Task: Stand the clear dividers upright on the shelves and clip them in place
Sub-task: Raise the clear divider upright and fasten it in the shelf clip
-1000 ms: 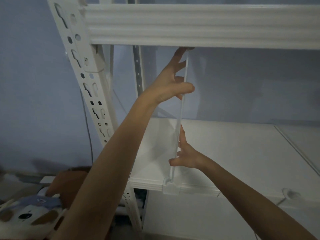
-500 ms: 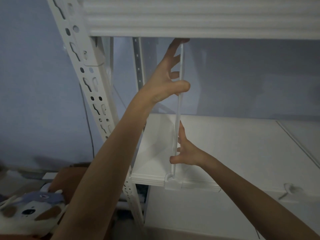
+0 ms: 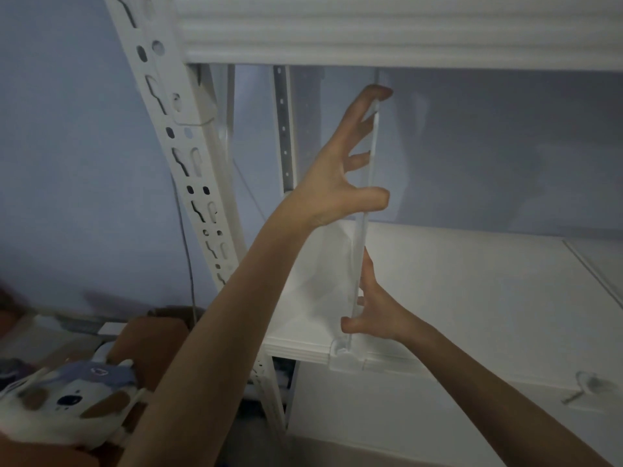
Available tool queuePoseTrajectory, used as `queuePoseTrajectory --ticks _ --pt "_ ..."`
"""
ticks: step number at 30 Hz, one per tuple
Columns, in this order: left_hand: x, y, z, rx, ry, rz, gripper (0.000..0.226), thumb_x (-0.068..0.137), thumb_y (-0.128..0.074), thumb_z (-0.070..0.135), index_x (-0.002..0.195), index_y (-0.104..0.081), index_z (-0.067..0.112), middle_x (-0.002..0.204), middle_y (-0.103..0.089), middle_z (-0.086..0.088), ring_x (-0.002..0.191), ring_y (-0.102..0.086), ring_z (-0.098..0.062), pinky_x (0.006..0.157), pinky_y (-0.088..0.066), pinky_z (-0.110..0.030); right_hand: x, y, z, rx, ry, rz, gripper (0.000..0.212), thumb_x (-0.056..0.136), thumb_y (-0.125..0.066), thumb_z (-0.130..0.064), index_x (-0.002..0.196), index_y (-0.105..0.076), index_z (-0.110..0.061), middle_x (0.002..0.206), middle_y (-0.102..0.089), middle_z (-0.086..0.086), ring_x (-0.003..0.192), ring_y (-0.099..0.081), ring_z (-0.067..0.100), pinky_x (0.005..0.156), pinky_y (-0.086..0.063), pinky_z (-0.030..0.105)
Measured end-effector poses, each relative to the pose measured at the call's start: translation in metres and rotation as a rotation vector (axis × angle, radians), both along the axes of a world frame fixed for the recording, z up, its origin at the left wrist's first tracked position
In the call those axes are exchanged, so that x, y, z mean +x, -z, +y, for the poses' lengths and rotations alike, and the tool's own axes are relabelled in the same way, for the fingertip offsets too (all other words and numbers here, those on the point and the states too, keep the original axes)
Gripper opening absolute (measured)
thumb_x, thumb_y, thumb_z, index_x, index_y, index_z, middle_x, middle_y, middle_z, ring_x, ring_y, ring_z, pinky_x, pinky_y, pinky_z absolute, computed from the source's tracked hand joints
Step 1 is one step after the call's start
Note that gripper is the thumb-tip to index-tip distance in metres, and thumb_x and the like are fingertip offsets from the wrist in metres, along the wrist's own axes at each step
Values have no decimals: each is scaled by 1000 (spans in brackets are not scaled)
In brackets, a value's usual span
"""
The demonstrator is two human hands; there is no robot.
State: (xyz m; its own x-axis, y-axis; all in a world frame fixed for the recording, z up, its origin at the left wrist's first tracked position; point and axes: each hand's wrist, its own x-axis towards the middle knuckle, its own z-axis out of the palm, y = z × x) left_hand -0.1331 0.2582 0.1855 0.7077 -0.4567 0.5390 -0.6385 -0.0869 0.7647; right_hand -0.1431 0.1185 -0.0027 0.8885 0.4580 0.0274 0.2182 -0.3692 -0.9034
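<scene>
A clear divider (image 3: 360,251) stands upright, seen edge-on, on the white shelf (image 3: 472,298). Its foot sits in a clear clip (image 3: 345,357) on the shelf's front edge. My left hand (image 3: 344,176) grips the divider's upper part, thumb across the front edge and fingertips reaching its top corner. My right hand (image 3: 374,308) holds the lower part just above the clip, thumb in front and fingers against the right face.
The upper shelf's ribbed front beam (image 3: 387,32) runs across just above the divider. A perforated white upright (image 3: 188,170) stands to the left. A second clear clip (image 3: 586,387) sits on the shelf edge at right. A plush toy (image 3: 67,402) and boxes lie lower left.
The view has tilted slightly, so the upper beam sits higher in frame. Both hands keep the same grip on the divider, which stays upright in its clip.
</scene>
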Motion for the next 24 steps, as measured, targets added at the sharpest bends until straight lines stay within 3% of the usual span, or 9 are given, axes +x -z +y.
queuePoseTrajectory --ticks 2,4,8,11,15,17,19,22,24 --pt "-3 1 3 4 0 -7 89 59 -63 -6 129 -22 29 138 -28 -1 135 -30 -34 107 -40 -48 1 1 1 -4 4 4 136 71 -82 -11 142 29 -44 147 -2 -39 146 -18 12 114 -34 49" --pt "-6 1 4 16 -19 -15 89 59 -64 -5 129 -21 31 139 -28 -3 134 -31 -38 105 -41 -54 0 1 1 -17 11 -5 136 71 -81 -11 140 29 -49 155 1 -23 147 -16 13 114 -33 51" --pt "-5 0 5 47 -61 -8 91 62 -65 -4 133 -21 32 146 -26 -5 134 -30 -40 104 -40 -58 2 1 3 -33 21 -10 134 68 -82 -15 129 25 -67 158 -3 -16 147 -18 16 112 -35 53" --pt "0 -2 8 62 -53 4 91 63 -66 0 134 -20 33 148 -24 -6 137 -28 -38 106 -37 -59 2 4 2 12 40 22 130 67 -82 -18 135 18 -64 158 -7 -15 148 -16 17 109 -39 55" --pt "2 -4 4 85 -41 29 90 67 -71 6 135 -19 34 151 -20 -1 141 -23 -29 111 -35 -51 -5 8 0 87 86 55 123 69 -82 -19 145 8 -54 158 -10 -19 147 -20 15 107 -42 53" --pt "3 -5 2 81 -47 11 94 72 -75 7 139 -14 35 153 -18 4 141 -23 -20 110 -38 -31 -11 14 -4 73 88 67 118 70 -83 -22 149 1 -46 157 -14 -18 143 -26 11 109 -42 47" --pt "-2 3 8 -15 -30 51 101 72 -78 20 140 -9 45 151 -22 6 136 -33 -17 101 -45 -21 -21 19 -11 42 117 78 100 73 -81 -24 149 -18 -37 151 -31 -14 135 -37 8 107 -44 35" --pt "-13 51 25 -261 -12 269 99 56 -85 42 125 -18 67 147 -35 -4 120 -54 -23 83 -58 -40 -43 32 -21 175 277 93 37 84 -71 -11 115 -57 -24 116 -66 1 108 -63 19 88 -53 25" --pt "-21 105 31 -152 -110 398 100 59 -86 30 125 -19 63 147 -36 -3 123 -50 -21 87 -53 -31 -62 44 -23 285 423 185 9 92 -59 -6 99 -62 -11 93 -71 9 83 -70 21 72 -57 24"
